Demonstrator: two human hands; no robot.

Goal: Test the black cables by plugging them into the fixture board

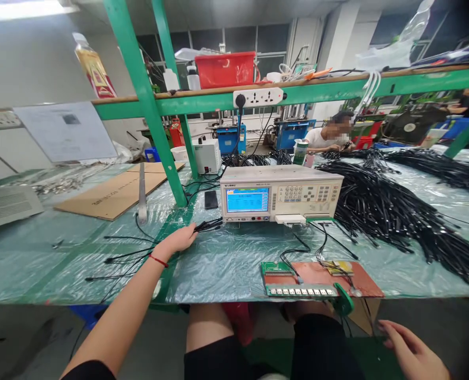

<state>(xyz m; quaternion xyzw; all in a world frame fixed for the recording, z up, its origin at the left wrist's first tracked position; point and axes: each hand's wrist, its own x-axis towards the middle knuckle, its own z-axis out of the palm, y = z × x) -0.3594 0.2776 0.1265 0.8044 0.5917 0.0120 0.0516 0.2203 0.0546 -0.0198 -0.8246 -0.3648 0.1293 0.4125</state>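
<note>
My left hand (179, 239) is closed around a bundle of black cables (209, 226) on the table, left of a bench tester (281, 195) with a lit blue screen. Cable ends trail out on the other side of this hand. My right hand (410, 348) hangs below the table's front edge at lower right, its fingers loosely bent and apart, with nothing visible in them. Close to its fingertips a thin dark cable (367, 311) hangs down. Near the edge lies a reddish board (309, 274) with a green circuit board, a row of white sockets and a green clamp, wired to the tester.
A large heap of black cables (400, 211) covers the right side. At left are a cardboard sheet (115, 192) and a metal strip (142, 195); a phone (211, 199) lies behind. A green frame post (155, 116) rises from the table. Across it sits a co-worker (325, 138).
</note>
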